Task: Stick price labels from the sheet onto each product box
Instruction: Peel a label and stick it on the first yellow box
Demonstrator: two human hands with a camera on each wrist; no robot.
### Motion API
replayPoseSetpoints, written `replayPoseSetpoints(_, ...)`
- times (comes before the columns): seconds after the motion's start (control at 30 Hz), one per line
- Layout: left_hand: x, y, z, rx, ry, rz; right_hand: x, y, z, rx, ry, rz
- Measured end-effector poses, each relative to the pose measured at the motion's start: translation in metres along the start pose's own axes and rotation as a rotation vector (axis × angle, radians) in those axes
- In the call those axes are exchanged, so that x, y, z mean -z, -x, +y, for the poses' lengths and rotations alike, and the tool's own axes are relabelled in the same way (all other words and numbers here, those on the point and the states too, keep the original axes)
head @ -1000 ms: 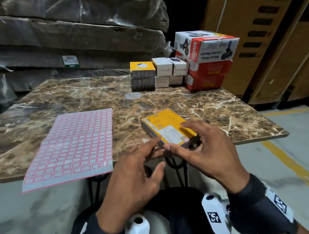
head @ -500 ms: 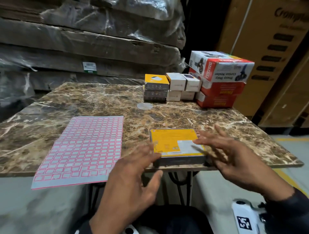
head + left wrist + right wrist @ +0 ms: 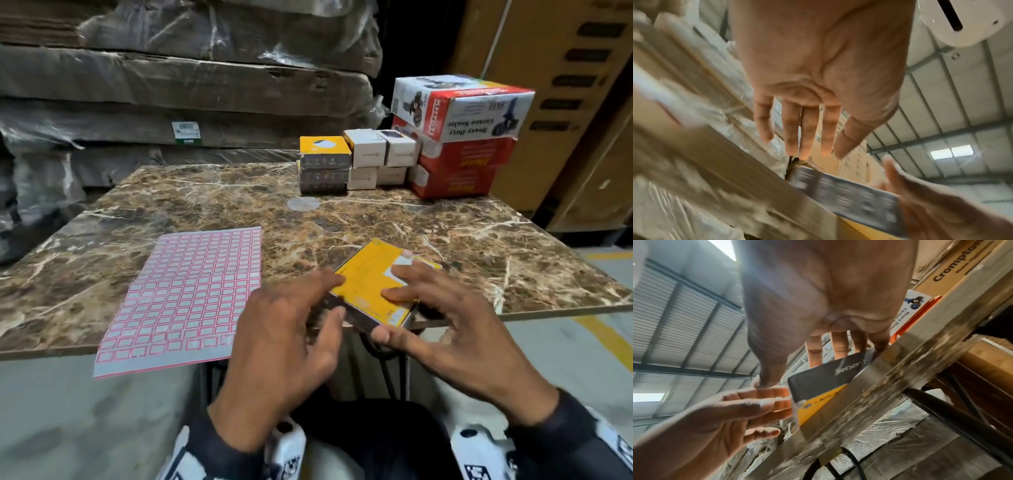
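Observation:
A flat yellow box point(image 3: 368, 284) with dark sides lies askew at the table's front edge, one corner past the edge. My right hand point(image 3: 390, 315) arches over it, fingers spread on its top and thumb against the near corner. My left hand point(image 3: 337, 296) touches the box's left side with straight fingers. The pink-gridded label sheet point(image 3: 191, 294) lies to the left and overhangs the front edge. In the left wrist view my left hand point(image 3: 813, 151) is spread above the box's dark side point(image 3: 842, 196). In the right wrist view my right hand point(image 3: 807, 366) reaches over the box point(image 3: 824, 382).
The marble table point(image 3: 445, 233) carries stacks at its back: yellow and dark boxes point(image 3: 325, 161), small white boxes point(image 3: 380, 157), and red and white cartons point(image 3: 459, 137). A round clear disc point(image 3: 303, 204) lies mid-table. Wrapped cardboard stacks stand behind.
The yellow box has turned anticlockwise, from square with the table edge to diagonal. My right hand has come down onto its top, and my left hand stays at its left side.

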State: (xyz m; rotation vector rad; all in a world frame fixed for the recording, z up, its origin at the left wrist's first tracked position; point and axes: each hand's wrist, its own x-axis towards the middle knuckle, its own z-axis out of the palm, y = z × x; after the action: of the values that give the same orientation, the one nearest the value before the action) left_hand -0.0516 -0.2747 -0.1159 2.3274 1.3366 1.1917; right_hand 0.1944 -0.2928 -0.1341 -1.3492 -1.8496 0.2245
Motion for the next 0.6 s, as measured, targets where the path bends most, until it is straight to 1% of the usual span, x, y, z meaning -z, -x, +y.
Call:
replayPoseSetpoints(0.07, 0.002, -0.005, -0.011, 0.011, -0.086, -0.088, 0.003, -0.007, 0.004, 0.018, -0.065, -0.04)
replayPoseSetpoints(0.13, 0.001, -0.001, -0.015, 0.036, -0.062, -0.145, 0.009, -0.015, 0.008, 0.036, -0.14, -0.13)
replayPoseSetpoints(0.2, -0.001, 0.009, -0.014, 0.047, -0.01, -0.139, 0.017, -0.02, 0.009, 0.027, -0.202, -0.242)
replayPoseSetpoints(0.23, -0.002, 0.015, -0.013, 0.04, -0.007, -0.122, 0.019, -0.02, 0.01, 0.021, -0.204, -0.279)
replayPoseSetpoints(0.27, -0.004, 0.022, -0.014, 0.024, -0.016, -0.098, 0.02, -0.018, 0.011, 0.018, -0.188, -0.28)
replayPoseSetpoints(0.3, -0.007, 0.028, -0.015, 0.005, -0.035, -0.07, 0.019, -0.015, 0.011, 0.025, -0.149, -0.236)
replayPoseSetpoints(0.37, -0.012, 0.038, -0.016, -0.015, -0.096, -0.019, 0.012, -0.005, 0.013, 0.067, -0.057, -0.091)
replayPoseSetpoints(0.43, -0.017, 0.041, -0.017, -0.024, -0.142, 0.027, 0.004, 0.003, 0.014, 0.084, -0.046, 0.02)
replayPoseSetpoints(0.5, -0.022, 0.04, -0.017, -0.024, -0.125, 0.077, -0.001, 0.008, 0.015, 0.074, -0.084, 0.066)
replayPoseSetpoints(0.6, -0.026, 0.031, -0.019, -0.031, -0.056, 0.178, -0.003, 0.003, 0.016, 0.06, -0.088, 0.074)
